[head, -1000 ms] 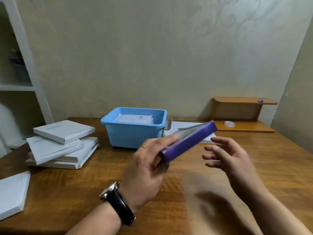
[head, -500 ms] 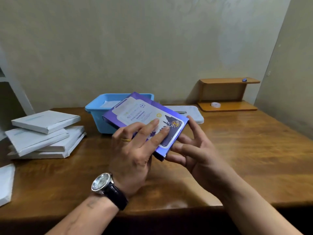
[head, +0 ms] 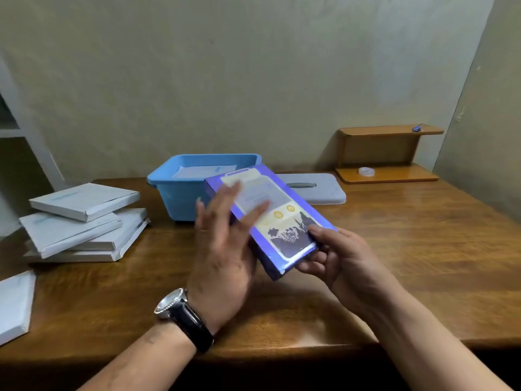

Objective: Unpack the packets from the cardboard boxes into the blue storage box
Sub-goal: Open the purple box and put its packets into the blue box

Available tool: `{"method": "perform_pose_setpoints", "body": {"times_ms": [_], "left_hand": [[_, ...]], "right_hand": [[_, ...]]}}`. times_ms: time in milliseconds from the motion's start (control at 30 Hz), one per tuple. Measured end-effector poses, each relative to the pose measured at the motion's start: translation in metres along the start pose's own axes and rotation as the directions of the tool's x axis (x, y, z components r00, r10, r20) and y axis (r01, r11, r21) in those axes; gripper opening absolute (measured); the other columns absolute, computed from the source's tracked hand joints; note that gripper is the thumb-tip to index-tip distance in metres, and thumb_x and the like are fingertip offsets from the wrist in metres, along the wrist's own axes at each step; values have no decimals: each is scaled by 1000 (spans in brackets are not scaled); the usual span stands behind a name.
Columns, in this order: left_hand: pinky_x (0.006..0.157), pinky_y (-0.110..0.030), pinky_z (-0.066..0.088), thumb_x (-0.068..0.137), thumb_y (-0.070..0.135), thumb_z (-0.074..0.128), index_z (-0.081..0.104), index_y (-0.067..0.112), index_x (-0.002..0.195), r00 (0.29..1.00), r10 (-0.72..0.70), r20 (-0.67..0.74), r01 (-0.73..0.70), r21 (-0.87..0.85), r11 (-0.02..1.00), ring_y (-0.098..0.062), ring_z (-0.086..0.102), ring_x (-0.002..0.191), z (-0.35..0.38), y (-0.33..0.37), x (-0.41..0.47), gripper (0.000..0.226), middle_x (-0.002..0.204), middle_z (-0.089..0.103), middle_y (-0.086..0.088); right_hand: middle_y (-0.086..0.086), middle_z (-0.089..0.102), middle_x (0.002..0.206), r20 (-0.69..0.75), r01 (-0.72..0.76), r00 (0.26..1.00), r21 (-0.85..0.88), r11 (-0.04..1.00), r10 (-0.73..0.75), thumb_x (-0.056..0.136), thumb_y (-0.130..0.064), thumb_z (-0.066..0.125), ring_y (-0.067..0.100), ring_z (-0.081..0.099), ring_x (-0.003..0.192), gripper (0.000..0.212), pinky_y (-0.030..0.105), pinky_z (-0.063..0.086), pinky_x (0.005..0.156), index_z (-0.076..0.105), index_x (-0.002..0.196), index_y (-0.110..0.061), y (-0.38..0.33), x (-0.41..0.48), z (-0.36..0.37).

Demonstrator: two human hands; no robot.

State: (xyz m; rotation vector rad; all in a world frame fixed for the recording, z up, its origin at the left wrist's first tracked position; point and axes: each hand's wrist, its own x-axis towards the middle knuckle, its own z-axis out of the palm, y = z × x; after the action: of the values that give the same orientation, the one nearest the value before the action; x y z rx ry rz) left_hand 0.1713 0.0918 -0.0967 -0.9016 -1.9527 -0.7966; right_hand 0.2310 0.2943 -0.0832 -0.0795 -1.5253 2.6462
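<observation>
White packets (head: 203, 172) already lie in the bin (head: 158, 178), but the purple box (head: 284, 221) held before it looks unopened, with the right hand (head: 344, 258) gripping its near end and the left hand (head: 222, 249) open-fingered across its face.

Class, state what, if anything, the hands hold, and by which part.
The right hand grips the purple box by its near end; the left hand, fingers straight, grips nothing.

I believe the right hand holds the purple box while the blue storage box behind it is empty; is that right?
Not empty: the head view shows white packets in the blue storage box. The right hand does hold the purple box.
</observation>
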Motion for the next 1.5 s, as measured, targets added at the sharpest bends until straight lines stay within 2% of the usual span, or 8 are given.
{"method": "perform_pose_setpoints", "body": {"times_ms": [133, 333, 567, 667, 867, 1033, 1200, 1500], "left_hand": [[123, -47, 39, 101, 38, 62, 45, 29, 155, 687, -657, 311, 698, -531, 480, -10, 56, 139, -5, -10, 19, 58, 155, 54, 4], [51, -33, 60, 110, 25, 52, 72, 1, 116, 503, -616, 606, 835, -524, 166, -26, 71, 57, -8, 17, 43, 32, 87, 79, -18], [31, -18, 38, 107, 27, 55, 67, -1, 107, 287, -507, 813, 898, -412, -153, -13, 48, 34, -18, 29, 45, 30, 62, 63, -9], [35, -18, 29, 103, 21, 45, 63, -3, 123, 142, -168, 975, 886, -201, -419, -7, 42, 31, -24, 24, 45, 36, 57, 47, 2], [54, -16, 35, 104, 22, 30, 75, 15, 123, 241, 339, 909, 934, -122, -337, -1, 52, 46, -14, 11, 26, 50, 68, 61, 6], [44, -19, 45, 104, 46, 36, 83, 12, 103, 124, -151, 981, 940, -165, -298, -12, 54, 41, -5, 13, 20, 59, 60, 61, -4], [72, -40, 63, 101, 72, 37, 71, 19, 129, 267, -509, 818, 925, -366, -104, -27, 73, 76, 3, -9, 13, 69, 113, 79, -12], [45, -21, 41, 110, 32, 50, 67, 6, 131, 425, -679, 599, 815, -579, -2, -14, 49, 59, 13, -29, -1, 37, 109, 73, -12]], "right_hand": [[23, 80, 103, -47, 37, 998, 21, 999, -36, 99, -5, 64, 26, 79, 71, 40, 32, 67, 58, 55, 134, 14, -1, -2, 1], [24, 78, 123, 100, -35, 994, -41, 999, 39, 98, -52, 52, 35, 81, 94, 62, 40, 68, 70, 62, 141, -8, -9, -7, 1], [23, 73, 132, -1, 129, 991, -211, 969, -132, 107, -40, 55, 28, 79, 103, 39, 39, 66, 80, 65, 136, -15, -15, -12, -19], [-15, 53, 158, 87, 378, 884, -711, 593, -460, 99, -43, 73, -1, 52, 143, 64, 32, 46, 114, 44, 155, -40, -25, -8, -32], [6, 76, 128, 123, 323, 946, -461, 826, -301, 96, -36, 73, 21, 72, 120, 59, 49, 54, 108, 54, 146, -10, -34, 19, -35], [15, 82, 115, -41, 206, 971, -350, 914, -235, 95, -36, 70, 33, 80, 103, 39, 47, 68, 81, 69, 125, -11, -34, 21, -39], [13, 84, 106, -148, 89, 978, -324, 942, -144, 109, -34, 57, 23, 82, 86, 32, 34, 66, 66, 67, 126, -9, -21, 24, -34], [23, 64, 98, 294, 3, 953, -245, 969, 71, 99, -11, 51, 30, 62, 82, 43, 38, 66, 72, 69, 137, -1, -29, 12, -51]]}}
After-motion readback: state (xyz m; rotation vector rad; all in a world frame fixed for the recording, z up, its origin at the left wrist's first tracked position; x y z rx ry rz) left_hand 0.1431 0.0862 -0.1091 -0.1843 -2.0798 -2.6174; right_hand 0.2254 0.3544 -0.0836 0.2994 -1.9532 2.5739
